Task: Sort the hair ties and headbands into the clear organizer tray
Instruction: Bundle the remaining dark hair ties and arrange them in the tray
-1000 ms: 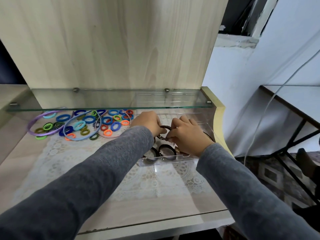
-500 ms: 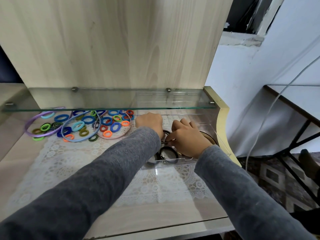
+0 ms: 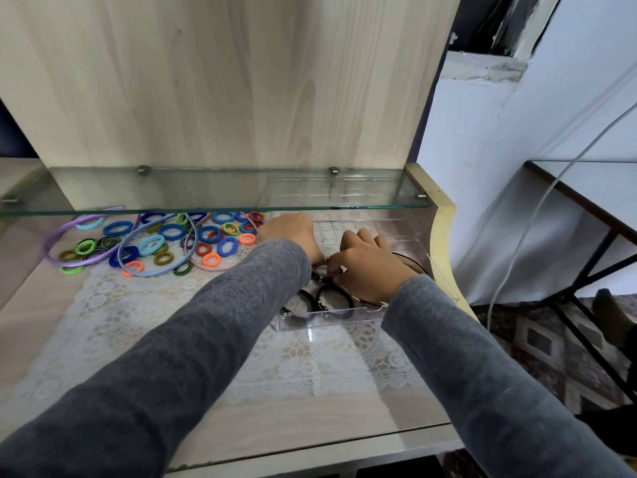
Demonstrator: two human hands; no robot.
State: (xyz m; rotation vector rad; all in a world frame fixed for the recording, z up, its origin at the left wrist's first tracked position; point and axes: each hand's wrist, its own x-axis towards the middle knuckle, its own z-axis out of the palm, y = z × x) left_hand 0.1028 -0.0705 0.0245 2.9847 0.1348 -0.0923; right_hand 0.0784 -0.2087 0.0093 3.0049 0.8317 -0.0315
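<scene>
Left hand (image 3: 293, 236), right hand (image 3: 370, 270) both pinching black hair tie (image 3: 324, 277) over clear tray (image 3: 331, 321); we reckon soft, light, stretchy: grip band.

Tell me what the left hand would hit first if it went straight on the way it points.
Likely the clear organizer tray: the left hand points away and rightward over its far compartments, under the glass shelf. Beyond stands the wooden back panel. Depth is unclear.

readable text: we find none.
clear organizer tray (image 3: 331, 320): we read no label on it.
hair ties (image 3: 172, 232) left of the tray: no print.
</scene>
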